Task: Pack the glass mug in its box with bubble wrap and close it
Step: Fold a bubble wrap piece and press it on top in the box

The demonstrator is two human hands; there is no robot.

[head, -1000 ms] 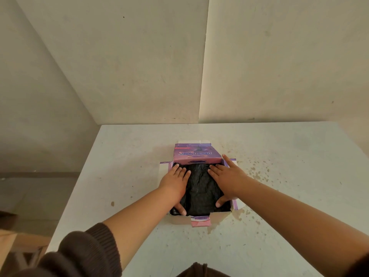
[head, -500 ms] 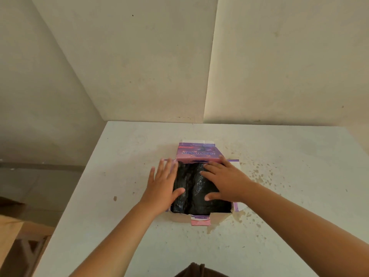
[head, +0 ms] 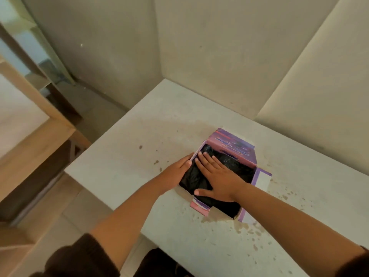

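Note:
A purple box (head: 235, 148) lies open on the white table (head: 159, 126), its flaps spread outward. Black bubble wrap (head: 237, 166) fills the inside; the glass mug is hidden under it. My right hand (head: 217, 176) lies flat on the wrap, fingers straight, pressing it down. My left hand (head: 175, 172) is at the box's left side, fingers against the left flap; whether the fingers curl round the flap's edge cannot be made out.
The table's left edge (head: 103, 196) runs close to my left arm, with floor below. Wooden furniture (head: 36, 140) stands at the left. Walls (head: 219, 56) close in behind the table. Stains dot the tabletop at the right.
The view has swung left and tilted. My left hand slid from the box's left rim to its outer left flap. My right hand stayed flat on the black wrap.

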